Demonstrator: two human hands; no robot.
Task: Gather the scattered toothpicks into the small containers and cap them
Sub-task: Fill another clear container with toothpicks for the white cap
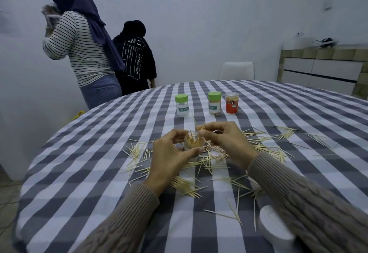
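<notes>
capped jars [214, 103] behind, toothpicks [264, 139] strewn right

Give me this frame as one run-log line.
left hand: holds open container | right hand: pinches toothpicks over it | table: many loose | capped: three jars

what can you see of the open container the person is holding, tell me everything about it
The open container is a small, pale, see-through cylinder, plastic by the look of it, with no cap on. It stands about upright on the checked tablecloth, its mouth packed with toothpicks standing on end. The left hand grips it, thumb across the near side and fingers round the far side, hiding most of the wall. The right hand pinches a few toothpicks right beside its mouth. Loose toothpicks lie around its base.
</notes>
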